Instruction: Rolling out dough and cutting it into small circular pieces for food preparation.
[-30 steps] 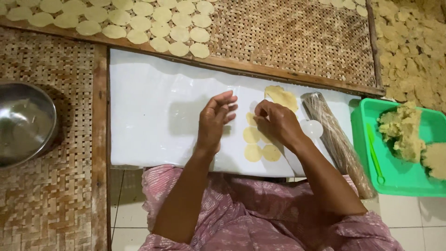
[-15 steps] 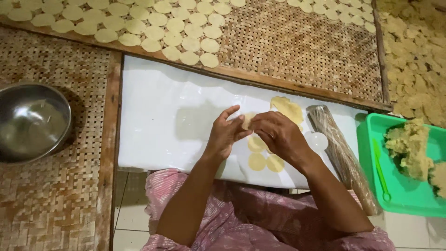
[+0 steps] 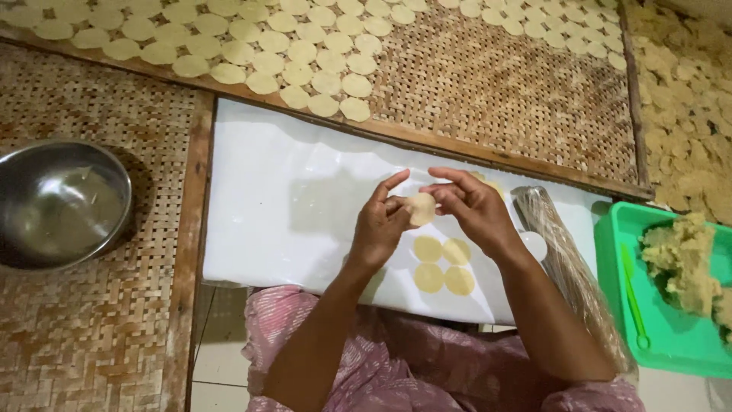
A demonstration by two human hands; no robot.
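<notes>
Dough disc (image 3: 421, 208) sits pinched in the grip of my left hand (image 3: 379, 229) and right hand (image 3: 473, 210), above the white surface (image 3: 290, 206), near its right edge, over four flat discs (image 3: 444, 264).

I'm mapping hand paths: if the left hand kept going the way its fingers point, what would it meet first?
The left hand points up and right; it would first meet the dough disc it pinches, then probably the right hand.

Left hand (image 3: 379, 229) and right hand (image 3: 474, 208) raised together, fingers (image 3: 396, 181) curled, tips meeting.
</notes>
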